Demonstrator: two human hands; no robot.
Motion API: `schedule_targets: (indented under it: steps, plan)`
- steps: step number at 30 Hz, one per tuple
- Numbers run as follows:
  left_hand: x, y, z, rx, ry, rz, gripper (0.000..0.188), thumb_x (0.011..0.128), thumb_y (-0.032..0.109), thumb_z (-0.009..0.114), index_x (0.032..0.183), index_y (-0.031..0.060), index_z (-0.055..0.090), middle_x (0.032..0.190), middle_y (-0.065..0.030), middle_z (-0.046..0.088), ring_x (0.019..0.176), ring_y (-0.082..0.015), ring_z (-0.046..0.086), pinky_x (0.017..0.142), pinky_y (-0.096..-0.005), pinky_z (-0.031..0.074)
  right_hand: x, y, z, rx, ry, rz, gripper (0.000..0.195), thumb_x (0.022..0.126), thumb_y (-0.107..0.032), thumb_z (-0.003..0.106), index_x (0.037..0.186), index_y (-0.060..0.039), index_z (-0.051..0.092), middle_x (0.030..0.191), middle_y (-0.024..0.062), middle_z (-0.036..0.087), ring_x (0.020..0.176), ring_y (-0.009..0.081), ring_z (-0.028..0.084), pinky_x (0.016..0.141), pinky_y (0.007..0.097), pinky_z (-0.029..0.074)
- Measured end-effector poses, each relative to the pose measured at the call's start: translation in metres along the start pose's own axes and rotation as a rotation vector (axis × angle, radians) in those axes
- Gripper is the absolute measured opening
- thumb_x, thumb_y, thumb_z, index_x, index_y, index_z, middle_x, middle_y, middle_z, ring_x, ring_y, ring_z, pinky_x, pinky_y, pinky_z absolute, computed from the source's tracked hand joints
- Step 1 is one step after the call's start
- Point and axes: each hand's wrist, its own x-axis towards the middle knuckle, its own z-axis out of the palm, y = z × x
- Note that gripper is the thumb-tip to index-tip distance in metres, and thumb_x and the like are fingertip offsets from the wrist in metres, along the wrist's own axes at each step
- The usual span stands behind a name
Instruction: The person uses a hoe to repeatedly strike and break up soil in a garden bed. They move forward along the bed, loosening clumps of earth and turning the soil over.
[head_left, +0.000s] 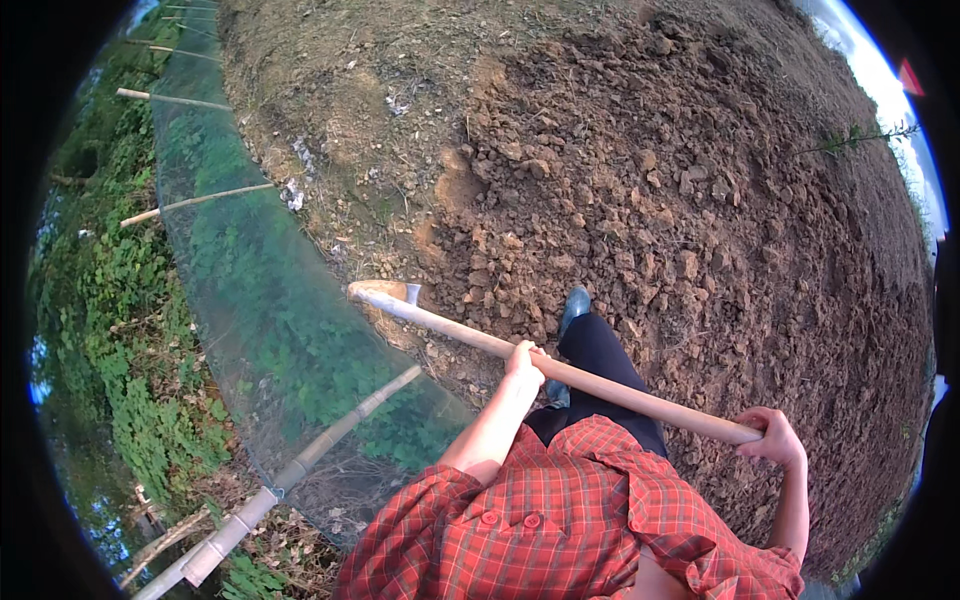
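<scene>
A long-handled hoe slants across my body, its wooden handle (600, 386) running from upper left to lower right. My left hand (525, 364) is wrapped around the middle of the handle. At the butt end, beside my hip, my right hand (776, 436) grips the wood. The hoe's head (382, 289) is at the far left end, partly coated in tan soil, with a bare metal edge showing. It appears over the border of the dug ground; whether it touches the soil I cannot tell. Broken brown clods (525, 165) lie in front of my boot (576, 301).
A green mesh fence (255, 277) curves along my left, held by bamboo poles (315, 454). Leafy plants (142, 360) grow beyond it. Untilled, paler ground (345, 112) lies between the mesh and the clods. A thin leafy stem (855, 139) stands at far right.
</scene>
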Motion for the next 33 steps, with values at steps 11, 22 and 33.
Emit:
schedule_targets:
  steps: [11, 22, 33]
  plan:
    - [-0.351, 0.431, 0.048, -0.112, -0.225, 1.37, 0.016, 0.084, 0.009, 0.068, 0.088, 0.0039, 0.053, 0.07, -0.0043, 0.052, 0.061, -0.0162, 0.054, 0.058, -0.033, 0.051, 0.257, -0.268, 0.25, -0.373, -0.095, -0.886, 0.033, 0.079, -0.031, 0.068, 0.103, -0.011, 0.057, 0.078, 0.0173, 0.066, 0.077, 0.0381, 0.064, 0.07, 0.049, 0.05]
    - [-0.459, 0.645, -0.012, 0.262, -0.178, 1.618, 0.025, 0.081, 0.014, 0.076, 0.085, 0.0053, 0.052, 0.068, -0.0021, 0.055, 0.055, -0.0123, 0.055, 0.048, -0.0278, 0.048, 0.163, -0.487, 0.442, -0.051, -0.193, -0.938, 0.028, 0.077, -0.022, 0.065, 0.096, -0.0035, 0.055, 0.079, 0.0222, 0.065, 0.08, 0.0417, 0.064, 0.074, 0.048, 0.05]
    - [0.118, 0.149, -0.09, 0.194, 0.124, 0.32, 0.02, 0.078, 0.003, 0.065, 0.09, -0.004, 0.051, 0.063, -0.0092, 0.055, 0.044, -0.0186, 0.053, 0.039, -0.0312, 0.044, 0.09, -0.1, 0.375, -0.595, -0.227, 0.165, 0.051, 0.07, -0.033, 0.075, 0.105, -0.0001, 0.06, 0.092, 0.0218, 0.066, 0.093, 0.0343, 0.066, 0.086, 0.0426, 0.05]
